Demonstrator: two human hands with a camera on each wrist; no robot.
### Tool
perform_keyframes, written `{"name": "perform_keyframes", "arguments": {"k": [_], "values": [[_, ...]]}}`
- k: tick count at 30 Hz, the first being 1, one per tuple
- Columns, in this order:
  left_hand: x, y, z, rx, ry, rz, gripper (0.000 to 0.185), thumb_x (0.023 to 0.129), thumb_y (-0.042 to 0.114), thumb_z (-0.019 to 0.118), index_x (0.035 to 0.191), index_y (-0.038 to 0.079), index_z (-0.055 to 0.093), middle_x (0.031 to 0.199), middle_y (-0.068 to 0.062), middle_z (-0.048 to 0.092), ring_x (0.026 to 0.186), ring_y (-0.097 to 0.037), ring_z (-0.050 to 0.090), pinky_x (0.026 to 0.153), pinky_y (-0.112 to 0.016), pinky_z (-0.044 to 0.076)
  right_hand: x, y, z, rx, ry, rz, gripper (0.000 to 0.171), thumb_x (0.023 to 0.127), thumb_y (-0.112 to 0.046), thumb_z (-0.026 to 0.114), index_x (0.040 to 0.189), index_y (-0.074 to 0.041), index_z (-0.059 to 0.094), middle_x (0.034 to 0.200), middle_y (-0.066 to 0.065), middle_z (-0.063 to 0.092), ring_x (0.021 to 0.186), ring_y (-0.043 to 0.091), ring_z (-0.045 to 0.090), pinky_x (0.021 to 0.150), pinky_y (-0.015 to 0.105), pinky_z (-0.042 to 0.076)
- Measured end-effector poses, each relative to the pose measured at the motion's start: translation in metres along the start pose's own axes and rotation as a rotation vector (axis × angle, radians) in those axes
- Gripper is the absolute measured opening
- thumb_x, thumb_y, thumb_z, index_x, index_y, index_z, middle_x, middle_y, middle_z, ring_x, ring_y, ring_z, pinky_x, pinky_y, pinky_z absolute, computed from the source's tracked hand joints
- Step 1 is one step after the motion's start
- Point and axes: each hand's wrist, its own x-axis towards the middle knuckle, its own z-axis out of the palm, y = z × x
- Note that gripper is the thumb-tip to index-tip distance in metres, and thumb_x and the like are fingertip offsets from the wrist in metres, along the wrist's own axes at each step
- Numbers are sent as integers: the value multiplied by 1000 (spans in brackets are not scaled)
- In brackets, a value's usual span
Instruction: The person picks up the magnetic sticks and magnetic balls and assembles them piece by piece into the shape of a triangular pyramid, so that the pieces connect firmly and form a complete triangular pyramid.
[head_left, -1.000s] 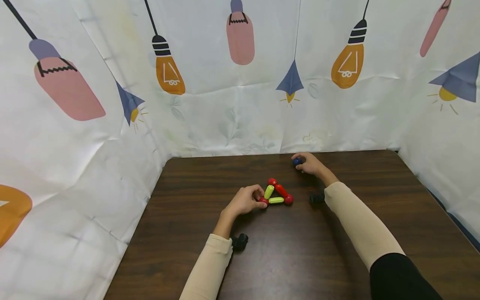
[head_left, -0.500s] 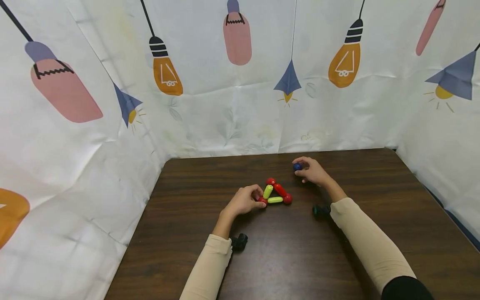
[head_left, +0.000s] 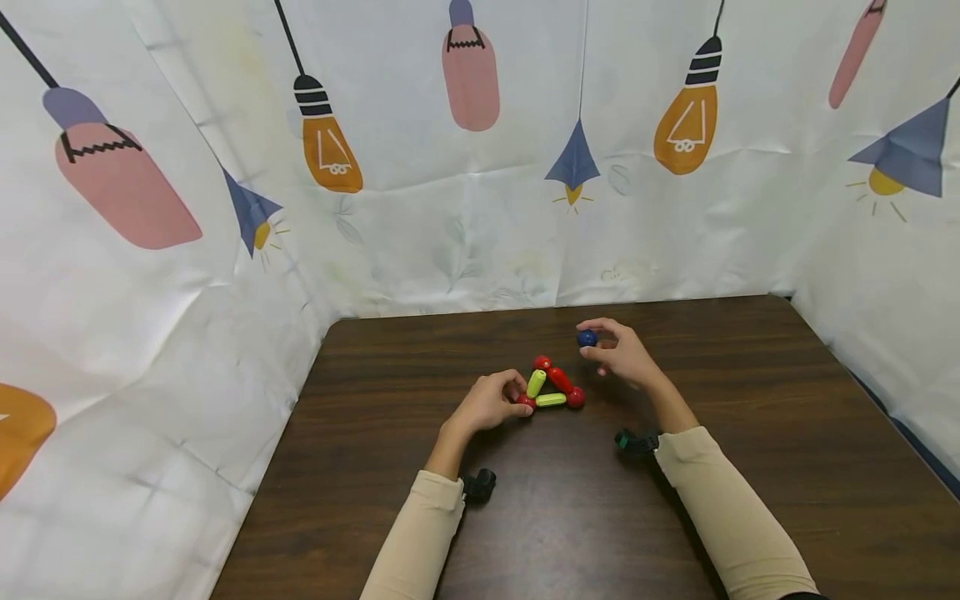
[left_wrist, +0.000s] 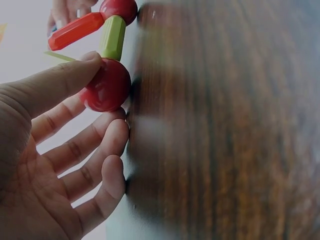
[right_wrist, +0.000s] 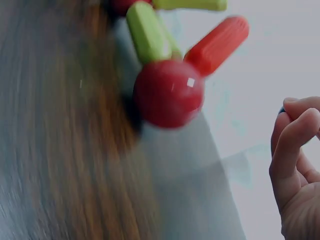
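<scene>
A flat triangle of rods and balls lies on the dark wooden table (head_left: pixel 390 433). It has two yellow-green rods (head_left: pixel 551 400), one red rod (head_left: pixel 559 380) and red balls at its corners, among them the right ball (head_left: pixel 575 397) and the far ball (head_left: pixel 542 362). My left hand (head_left: pixel 486 403) pinches the near-left red ball (left_wrist: pixel 107 87) between thumb and fingers. Beyond the triangle's far right side, my right hand (head_left: pixel 628 357) holds a small blue ball (head_left: pixel 587 338) by thumb and fingertips, apart from the triangle. In the right wrist view the fingers hide most of that ball.
Black wrist cameras sit at the left wrist (head_left: pixel 480 485) and right wrist (head_left: pixel 636 442), low over the table. A white curtain (head_left: pixel 480 242) printed with lamps hangs behind the far edge and along both sides.
My right hand has come back from the far edge toward me with the blue ball, nearer the triangle. The left hand and the triangle stay in place.
</scene>
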Motion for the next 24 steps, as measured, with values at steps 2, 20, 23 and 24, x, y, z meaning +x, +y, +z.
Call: {"name": "perform_keyframes", "arguments": {"k": [2,20,23,24], "values": [[0,0,0,-3,4,-2,27,86,29,84,104,20,66,90,3,64,75,-13,57,68,-28,46,-3,-5,3,29,-1,-23,41,96,-11,72,135,-8,59,134,20,50,77,31,61,53,34,53],[1,0,2,0,9,-5,25,87,30,83,103,21,66,90,4,64,76,-14,57,68,-30,47,-16,-35,40,-36,-100,-91,41,96,-14,72,135,-13,61,90,14,56,54,13,43,46,25,40],[1,0,2,-4,10,-2,25,88,29,83,103,20,66,90,3,64,76,-14,57,68,-30,47,-17,-36,45,-74,-114,-107,42,96,-12,72,136,-10,60,79,17,56,54,13,44,47,26,40],[1,0,2,-5,10,-1,25,87,29,83,103,20,66,90,3,64,76,-14,57,68,-30,47,-17,-36,46,-87,-117,-109,42,96,-12,72,136,-9,59,78,17,57,55,13,45,48,26,40]]}}
